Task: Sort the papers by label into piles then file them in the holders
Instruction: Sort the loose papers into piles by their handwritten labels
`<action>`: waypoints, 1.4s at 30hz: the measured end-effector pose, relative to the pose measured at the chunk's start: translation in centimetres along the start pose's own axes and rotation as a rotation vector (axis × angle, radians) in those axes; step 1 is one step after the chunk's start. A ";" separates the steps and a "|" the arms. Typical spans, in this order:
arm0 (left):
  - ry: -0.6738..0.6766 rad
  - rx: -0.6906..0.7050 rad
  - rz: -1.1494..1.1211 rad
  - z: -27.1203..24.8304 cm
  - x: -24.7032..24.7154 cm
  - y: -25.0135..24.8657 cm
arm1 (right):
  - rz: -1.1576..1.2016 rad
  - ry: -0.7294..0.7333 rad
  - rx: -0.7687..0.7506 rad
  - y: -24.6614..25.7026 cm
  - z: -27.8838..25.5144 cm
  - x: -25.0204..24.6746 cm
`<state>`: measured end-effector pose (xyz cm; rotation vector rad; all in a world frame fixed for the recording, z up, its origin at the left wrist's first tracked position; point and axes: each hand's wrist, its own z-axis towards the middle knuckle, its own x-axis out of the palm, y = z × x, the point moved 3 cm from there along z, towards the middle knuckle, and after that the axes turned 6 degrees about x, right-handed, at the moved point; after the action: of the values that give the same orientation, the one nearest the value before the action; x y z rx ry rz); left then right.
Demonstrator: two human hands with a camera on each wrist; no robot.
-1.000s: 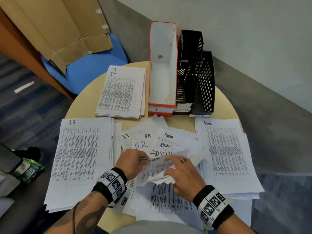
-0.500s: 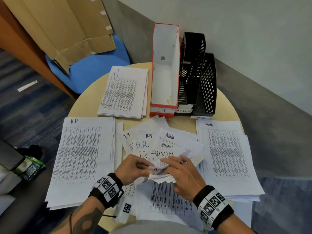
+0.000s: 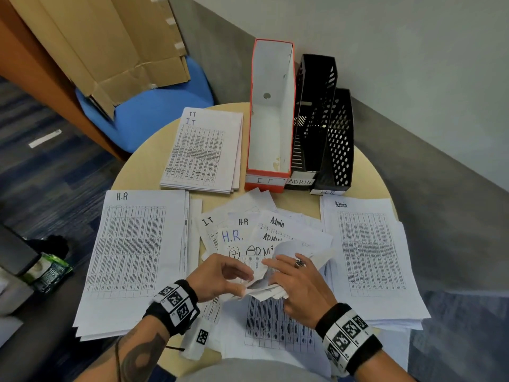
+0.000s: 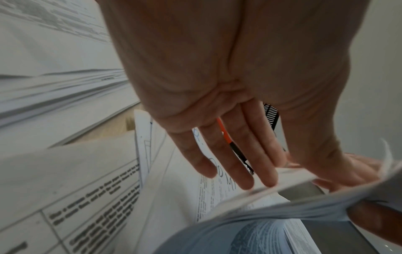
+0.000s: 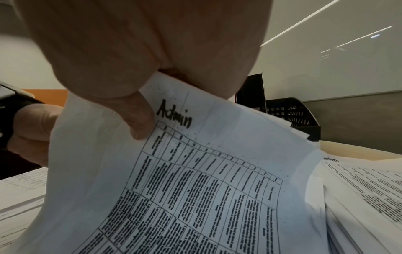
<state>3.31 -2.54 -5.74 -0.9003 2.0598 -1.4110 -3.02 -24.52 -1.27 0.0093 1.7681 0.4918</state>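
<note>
On the round worktop [image 3: 132,172] we've got three sorted piles going: the H.R pile [image 3: 135,252] on the left, the IT pile [image 3: 203,150] up at the back, and the Admin pile [image 3: 369,260] over on the right. Between them sits the messy unsorted heap [image 3: 264,232], with sheets marked IT, H.R and Admin fanned out over each other. Our right hand [image 3: 300,288] has its thumb [image 5: 139,118] and fingers curled round a bent wad of sheets [image 5: 195,180] lifted off the heap, and the right wrist view shows "Admin" handwritten on the top one, right beside the thumb. Our left hand [image 3: 220,277] is just next to it, pinching the near edge of that same lifted wad, with the other fingers [image 4: 230,154] hanging fairly straight over the heap. At the back stand the holders side by side and touching: the orange IT holder [image 3: 271,111], the black ADMIN holder [image 3: 314,117], and another black holder [image 3: 340,142] whose label looks like H.R, though it's partly cut off.
</note>
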 end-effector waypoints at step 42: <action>-0.280 -0.076 0.256 1.6 -0.8 2.3 | 0.045 0.027 0.018 -0.3 0.2 0.3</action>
<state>4.46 -2.34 -8.46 -0.7807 1.9445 -1.0182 -2.87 -24.63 -1.67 0.0556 1.8025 0.5107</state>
